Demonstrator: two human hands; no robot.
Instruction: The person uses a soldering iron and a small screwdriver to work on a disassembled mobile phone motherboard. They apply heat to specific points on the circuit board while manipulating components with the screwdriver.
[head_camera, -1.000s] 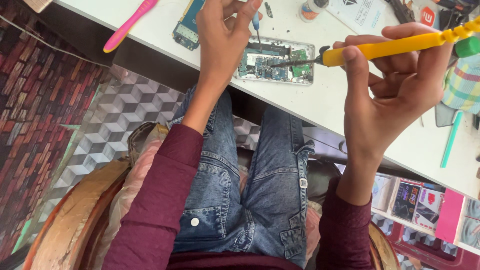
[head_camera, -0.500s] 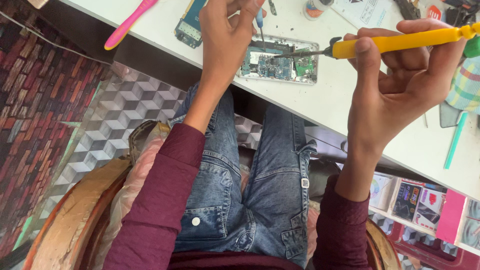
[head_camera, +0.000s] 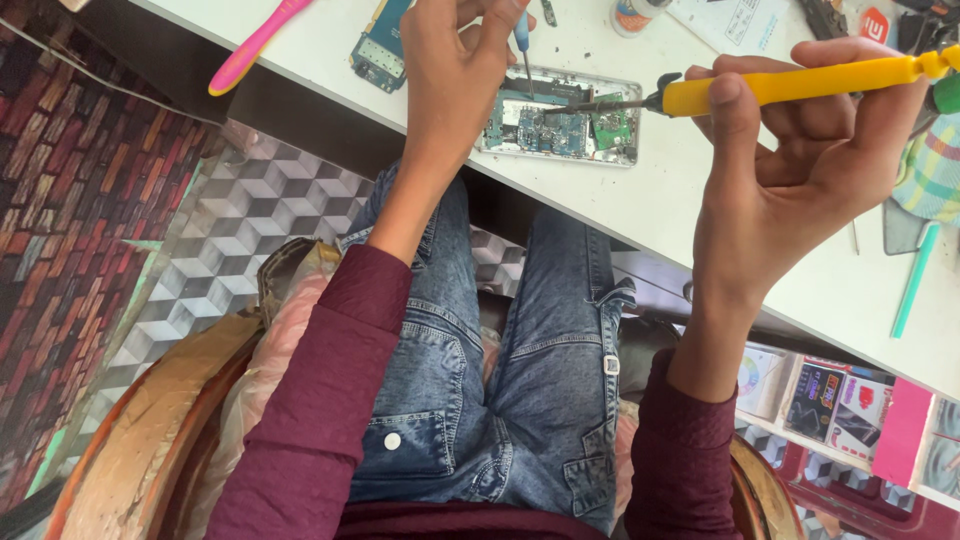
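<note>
Fingers (head_camera: 730, 110) of the right hand (head_camera: 800, 170) are wrapped tight around a yellow-handled soldering iron (head_camera: 790, 85), thumb pressed up against the handle, and its dark tip is brought down onto the green circuit board inside an opened phone (head_camera: 560, 128). Fingers (head_camera: 500, 30) of the left hand (head_camera: 455, 80) are pinched shut on a thin blue-handled tool (head_camera: 523, 40), which is held upright over the phone's left end. The phone is laid flat near the front edge of the white table (head_camera: 680, 200), its silver shell filled with boards and chips. Both wrists are raised off the table, with maroon sleeves pushed up the forearms. A pink tool (head_camera: 250, 50) and a second loose board (head_camera: 378, 45) are left further to the left
</note>
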